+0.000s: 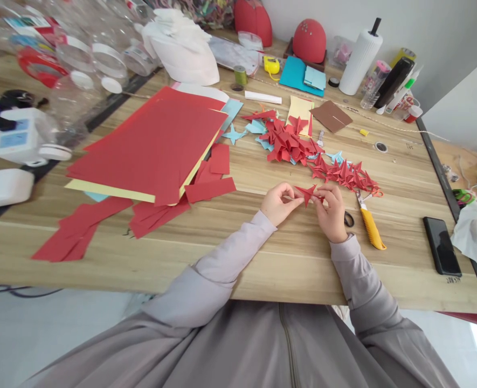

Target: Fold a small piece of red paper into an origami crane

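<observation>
A folded red paper star (306,194) is held between my two hands, near the middle of the table. My left hand (279,203) pinches its left point, and my right hand (330,211) pinches its right side with thumb and fingers. Just beyond them lies a heap of red folded stars (289,143), with a row of red stars (345,175) running to the right. A few light blue stars (233,134) lie among and beside the heap. Black scissor handles (348,219) show partly beside my right hand.
Red sheets (153,140) and cut red strips (209,189) cover the left. A yellow-handled tool (371,226) and a phone (442,246) lie at right. Plastic bottles (70,99) crowd the far left; a yellow tape measure (271,65) and white bottle (360,62) stand behind.
</observation>
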The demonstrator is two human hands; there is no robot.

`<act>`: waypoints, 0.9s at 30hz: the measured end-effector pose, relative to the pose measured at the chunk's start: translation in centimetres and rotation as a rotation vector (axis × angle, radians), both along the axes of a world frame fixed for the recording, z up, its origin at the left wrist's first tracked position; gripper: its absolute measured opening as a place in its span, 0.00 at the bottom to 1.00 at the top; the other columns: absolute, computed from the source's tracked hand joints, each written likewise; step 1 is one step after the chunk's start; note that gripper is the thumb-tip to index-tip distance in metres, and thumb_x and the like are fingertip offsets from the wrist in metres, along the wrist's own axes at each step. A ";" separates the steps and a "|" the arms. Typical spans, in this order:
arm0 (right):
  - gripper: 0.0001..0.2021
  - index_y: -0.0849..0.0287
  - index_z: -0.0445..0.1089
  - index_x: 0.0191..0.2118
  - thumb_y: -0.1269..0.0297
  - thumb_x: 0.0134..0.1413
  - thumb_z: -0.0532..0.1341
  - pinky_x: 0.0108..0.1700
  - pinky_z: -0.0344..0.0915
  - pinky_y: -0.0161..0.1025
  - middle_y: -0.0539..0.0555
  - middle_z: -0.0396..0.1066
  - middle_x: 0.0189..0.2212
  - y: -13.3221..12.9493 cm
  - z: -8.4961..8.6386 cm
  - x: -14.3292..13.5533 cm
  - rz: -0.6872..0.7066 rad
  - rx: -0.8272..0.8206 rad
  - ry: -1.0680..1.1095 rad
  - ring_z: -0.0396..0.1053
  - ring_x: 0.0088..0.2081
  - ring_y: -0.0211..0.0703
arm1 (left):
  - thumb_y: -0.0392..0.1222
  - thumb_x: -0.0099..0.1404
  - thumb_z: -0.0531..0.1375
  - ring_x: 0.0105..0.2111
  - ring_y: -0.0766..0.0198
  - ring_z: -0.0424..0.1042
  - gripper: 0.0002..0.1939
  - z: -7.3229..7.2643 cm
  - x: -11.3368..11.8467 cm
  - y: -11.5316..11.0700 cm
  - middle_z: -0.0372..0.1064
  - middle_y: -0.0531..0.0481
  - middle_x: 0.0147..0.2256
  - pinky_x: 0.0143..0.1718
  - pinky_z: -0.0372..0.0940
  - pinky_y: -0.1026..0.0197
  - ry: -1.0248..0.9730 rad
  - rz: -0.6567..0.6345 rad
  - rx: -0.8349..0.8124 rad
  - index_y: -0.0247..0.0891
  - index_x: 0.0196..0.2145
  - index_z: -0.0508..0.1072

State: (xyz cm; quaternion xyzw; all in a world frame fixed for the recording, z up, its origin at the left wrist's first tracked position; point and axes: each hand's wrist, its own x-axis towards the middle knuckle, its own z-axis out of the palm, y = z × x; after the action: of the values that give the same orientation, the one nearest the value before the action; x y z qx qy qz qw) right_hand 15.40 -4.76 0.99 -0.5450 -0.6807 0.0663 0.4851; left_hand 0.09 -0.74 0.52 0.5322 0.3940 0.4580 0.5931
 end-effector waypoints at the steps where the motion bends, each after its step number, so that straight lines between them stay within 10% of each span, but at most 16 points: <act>1: 0.03 0.57 0.69 0.35 0.70 0.56 0.58 0.43 0.65 0.43 0.55 0.65 0.36 -0.1 0.1 -0.1 0.010 -0.005 0.003 0.66 0.40 0.44 | 0.43 0.46 0.66 0.28 0.67 0.69 0.18 -0.1 0.1 0.0 0.69 0.53 0.27 0.30 0.63 0.64 0.015 0.015 0.001 0.38 0.22 0.58; 14: 0.03 0.55 0.69 0.34 0.68 0.56 0.58 0.44 0.65 0.45 0.54 0.65 0.37 -0.2 0.2 -0.4 0.052 -0.051 -0.009 0.66 0.41 0.44 | 0.41 0.39 0.70 0.17 0.74 0.58 0.22 -0.8 0.2 0.4 0.55 0.62 0.16 0.22 0.55 0.68 -0.006 0.007 -0.093 0.37 0.19 0.57; 22: 0.04 0.56 0.69 0.35 0.70 0.57 0.57 0.45 0.65 0.45 0.55 0.64 0.38 -0.2 0.1 -0.2 0.042 -0.038 -0.034 0.65 0.41 0.44 | 0.39 0.51 0.65 0.33 0.65 0.71 0.16 -0.8 0.0 0.5 0.69 0.52 0.32 0.28 0.64 0.67 -0.025 0.070 0.113 0.38 0.37 0.66; 27: 0.06 0.55 0.71 0.35 0.68 0.57 0.57 0.46 0.65 0.46 0.55 0.64 0.39 -0.1 0.0 0.0 0.034 -0.059 -0.042 0.66 0.43 0.45 | 0.37 0.56 0.61 0.34 0.63 0.72 0.04 -0.7 -0.6 0.8 0.73 0.48 0.32 0.35 0.67 0.61 0.166 -0.011 0.262 0.37 0.29 0.76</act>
State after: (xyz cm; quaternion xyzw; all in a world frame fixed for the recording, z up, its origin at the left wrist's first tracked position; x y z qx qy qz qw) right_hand 15.36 -4.88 0.96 -0.5488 -0.6974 0.0832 0.4533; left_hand -0.56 0.05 -0.23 0.6432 0.3756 0.4564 0.4867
